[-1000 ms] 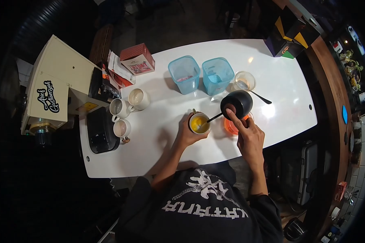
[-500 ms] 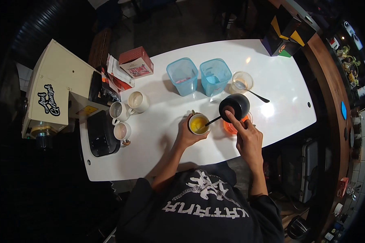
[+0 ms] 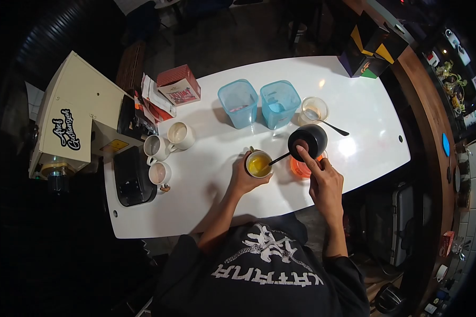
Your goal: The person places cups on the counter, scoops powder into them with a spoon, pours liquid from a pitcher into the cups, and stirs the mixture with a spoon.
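My left hand (image 3: pixel 243 178) is closed round a light mug (image 3: pixel 259 164) with yellow liquid in it. A black gooseneck kettle (image 3: pixel 315 138) is tilted toward the mug, its thin spout reaching the mug's right rim. My right hand (image 3: pixel 324 182) grips the kettle from the near side, the index finger on its brown knob; the handle itself is hidden under the hand. Partly covered by the kettle, an orange-red container (image 3: pixel 300 169) stands on the table just below it. Whether liquid is running from the spout is too small to tell.
Two blue plastic tubs (image 3: pixel 239 105) and a clear cup (image 3: pixel 314 109) with a black-handled spoon (image 3: pixel 334 128) stand farther back on the white table (image 3: pixel 206 206). Several mugs (image 3: pixel 180 136) sit at left by a cream grinder (image 3: pixel 74 111). A red box (image 3: pixel 179 85) stands behind them.
The view has shifted slightly. My right hand and the kettle sit a touch lower relative to the tubs; both hands keep their grip.
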The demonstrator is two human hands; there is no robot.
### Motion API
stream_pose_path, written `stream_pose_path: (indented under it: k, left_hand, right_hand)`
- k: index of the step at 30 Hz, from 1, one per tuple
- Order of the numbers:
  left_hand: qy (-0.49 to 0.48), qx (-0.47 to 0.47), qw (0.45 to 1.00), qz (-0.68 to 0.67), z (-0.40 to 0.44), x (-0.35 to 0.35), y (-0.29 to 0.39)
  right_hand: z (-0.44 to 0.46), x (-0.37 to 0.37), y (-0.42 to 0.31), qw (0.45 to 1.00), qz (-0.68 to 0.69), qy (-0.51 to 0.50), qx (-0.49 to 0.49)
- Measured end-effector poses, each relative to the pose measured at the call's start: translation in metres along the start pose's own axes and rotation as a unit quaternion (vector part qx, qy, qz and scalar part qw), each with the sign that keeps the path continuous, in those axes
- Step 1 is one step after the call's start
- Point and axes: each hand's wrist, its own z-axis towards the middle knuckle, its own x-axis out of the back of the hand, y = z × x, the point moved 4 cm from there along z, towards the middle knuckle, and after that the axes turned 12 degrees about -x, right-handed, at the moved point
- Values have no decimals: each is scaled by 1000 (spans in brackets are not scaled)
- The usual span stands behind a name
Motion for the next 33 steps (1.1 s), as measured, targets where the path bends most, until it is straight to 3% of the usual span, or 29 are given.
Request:
stream_pose_path:
  k: [2, 21, 24, 26, 33]
  left_hand:
    - [-17, 59, 997, -48, -2, -1, -1]
    - [-17, 67, 996, -65, -2, -3, -3]
    - [-23, 59, 996, -57, -3, -3, -6]
    - [0, 7, 1000, -14, -2, -2, -5]
    - [-4, 30, 999, -36, -2, -2, -4]
  right_hand:
    - [-1, 1, 1, 1000, 0, 4, -2]
    - [-1, 2, -1, 1000, 9, -7, -10]
    - [-1, 1, 0, 1000, 16, -7, -11]
    - [-2, 0, 1, 1000, 20, -9, -12]
    - [0, -6, 3, 998, 58, -6, -27]
